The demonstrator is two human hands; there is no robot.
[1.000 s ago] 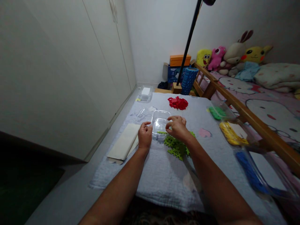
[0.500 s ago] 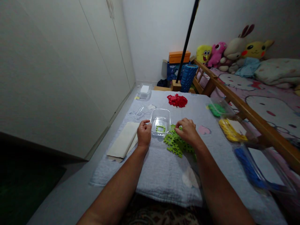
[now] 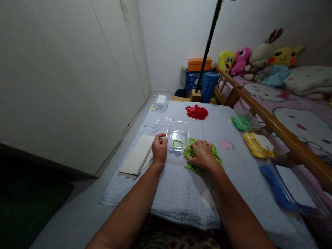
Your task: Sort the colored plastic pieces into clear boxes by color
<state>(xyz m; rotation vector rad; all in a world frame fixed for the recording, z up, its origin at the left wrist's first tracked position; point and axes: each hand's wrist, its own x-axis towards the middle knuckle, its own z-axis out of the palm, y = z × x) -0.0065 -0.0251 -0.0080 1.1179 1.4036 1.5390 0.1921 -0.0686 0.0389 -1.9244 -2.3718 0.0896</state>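
Observation:
A clear plastic container (image 3: 177, 125) stands on the cloth, tilted slightly toward me, with a light-green interlocking piece (image 3: 177, 143) in it. My left hand (image 3: 159, 148) is closed on the container's left rim, thumb and fingers together. To the right lies a heap of light-green interlocking pieces (image 3: 193, 168), flat with notched edges. My right hand (image 3: 204, 154) is on this heap, fingers curled down around a piece at its left side. The palm and fingers cover much of the heap, so the exact hold is partly hidden.
A red heap of pieces (image 3: 197, 112) lies farther back. Boxes of green (image 3: 241, 122), yellow (image 3: 255, 144) and blue pieces (image 3: 276, 188) line the right edge by the wooden bed rail (image 3: 259, 110). Folded beige cloth (image 3: 137, 155), a clear lid (image 3: 155, 127) and another clear box (image 3: 160, 100) are at left.
My right hand has moved down and slightly left, from the heap's upper right edge onto its middle, with the fingers curling over the pieces. My left hand stays on the container.

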